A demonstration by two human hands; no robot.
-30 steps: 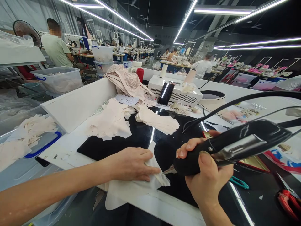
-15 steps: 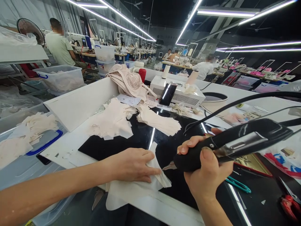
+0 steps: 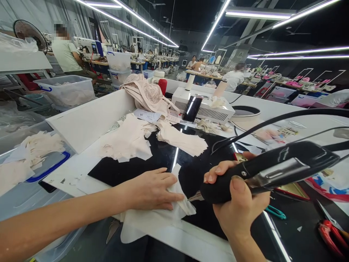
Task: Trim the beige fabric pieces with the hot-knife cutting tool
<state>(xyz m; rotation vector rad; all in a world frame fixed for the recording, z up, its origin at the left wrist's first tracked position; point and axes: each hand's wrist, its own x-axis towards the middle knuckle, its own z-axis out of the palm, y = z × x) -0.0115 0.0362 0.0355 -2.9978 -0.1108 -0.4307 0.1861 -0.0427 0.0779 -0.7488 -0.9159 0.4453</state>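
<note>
My left hand [image 3: 152, 191] lies on a cream fabric piece [image 3: 141, 223] at the table's near edge, fingers stretched out and pressing it down. Part of the fabric hangs over the edge, and a narrow strip of it sticks out past the fingertips. My right hand [image 3: 240, 207] is wrapped around a black corded handheld tool [image 3: 275, 160] with a metal lever along its side. Its thin metal tip [image 3: 196, 197] points left and reaches the strip's right edge; whether they touch, I cannot tell. Beyond my hands lie two stacks of cut cream fabric, one left [image 3: 127, 140] and one right [image 3: 182, 139].
Red-handled scissors [image 3: 331, 233] and a teal cutter [image 3: 275, 211] lie at right. Behind are a white vented box [image 3: 204, 103], a dark phone [image 3: 192, 108] and a heap of beige bras [image 3: 147, 92]. A blue-edged plastic bin [image 3: 51, 169] stands left. Several people sit farther back.
The whole view has shifted slightly. My left thumb stands a little farther from the fingers. The tool's tip stays beside the strip.
</note>
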